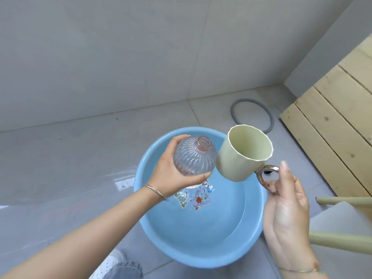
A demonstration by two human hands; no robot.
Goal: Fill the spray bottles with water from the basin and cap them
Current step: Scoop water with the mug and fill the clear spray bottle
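Observation:
A blue plastic basin [254,236] with water in it sits on the grey floor, cartoon stickers showing on its bottom. My left hand [171,176] grips a ribbed, pink-tinted clear spray bottle [193,156] over the basin, its neck open and uncapped, pointing up and to the right. My right hand [285,210] holds a pale green mug [244,156] by its shiny metallic handle [265,176]. The mug is tilted towards me and looks empty inside. Its side touches the bottle's right flank. No cap or spray head is in view.
A grey rubber ring [251,115] lies on the floor behind the basin. Wooden planks [330,109] lean at the right wall. A stool or chair with pale legs [342,241] stands at the right edge. My shoe and trouser leg [118,266] are below the basin.

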